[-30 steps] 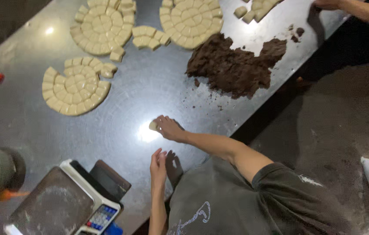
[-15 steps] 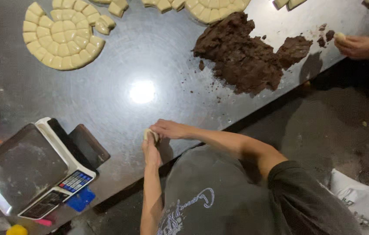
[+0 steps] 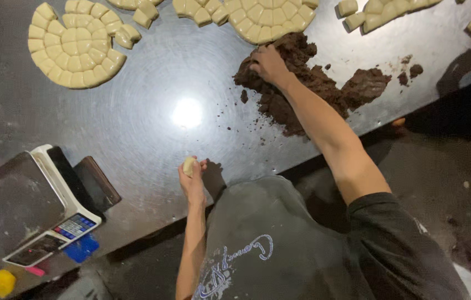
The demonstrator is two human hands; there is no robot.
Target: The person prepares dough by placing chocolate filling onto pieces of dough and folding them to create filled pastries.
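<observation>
My left hand (image 3: 192, 182) holds a small pale dough piece (image 3: 189, 165) just above the steel table's (image 3: 152, 116) near edge. My right hand (image 3: 268, 64) reaches across the table and digs into the near-left side of a dark brown filling pile (image 3: 313, 83), fingers curled in the mass. Whether it grips any filling is hidden. Cream dough discs cut into small pieces lie at the far side: one at the far left (image 3: 74, 47) and one at the far middle (image 3: 268, 16).
A digital kitchen scale (image 3: 21, 208) sits at the near left with a dark phone-like slab (image 3: 96, 180) beside it. More cut dough pieces (image 3: 391, 12) lie at the far right. Brown crumbs (image 3: 410, 68) are scattered right of the pile. A bright light reflection (image 3: 187, 113) marks the table's middle.
My right hand left the dough piece and reached out to the brown pile. My left hand now holds the dough alone. The other person's hand at the right is gone from view.
</observation>
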